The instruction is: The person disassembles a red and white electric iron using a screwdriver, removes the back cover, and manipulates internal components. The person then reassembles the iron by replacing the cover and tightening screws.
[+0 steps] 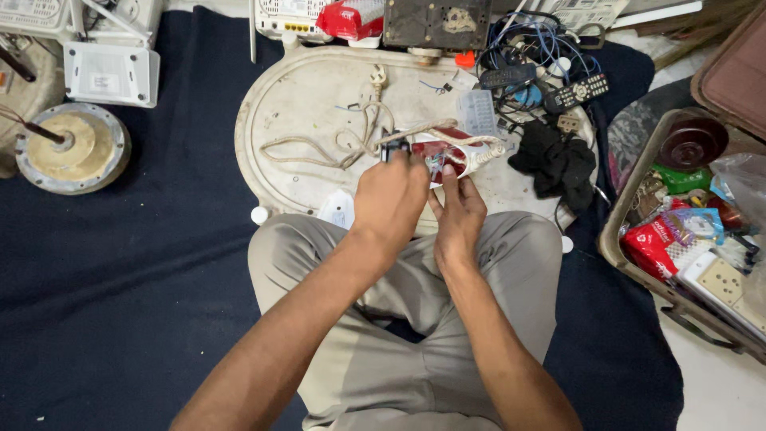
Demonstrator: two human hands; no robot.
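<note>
Cream tray (303,104), opened red-white iron (455,156)

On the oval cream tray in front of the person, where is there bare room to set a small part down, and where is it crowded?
Bare room lies on the oval cream tray at its left end, between the rim and the looped beige cord, and above that cord. The right end is crowded: black cloth, clear plastic box, two black remotes. Both hands cover the red-and-white appliance at the near edge.

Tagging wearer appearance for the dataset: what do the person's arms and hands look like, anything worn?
Both arms are bare up to the frame edge: no sleeves in view, no gloves, no watch, bracelet or ring that can be made out on the left hand or the right hand. No markings or cables on them. Below the arms, the crossed legs are in plain light khaki-grey trousers.
</note>
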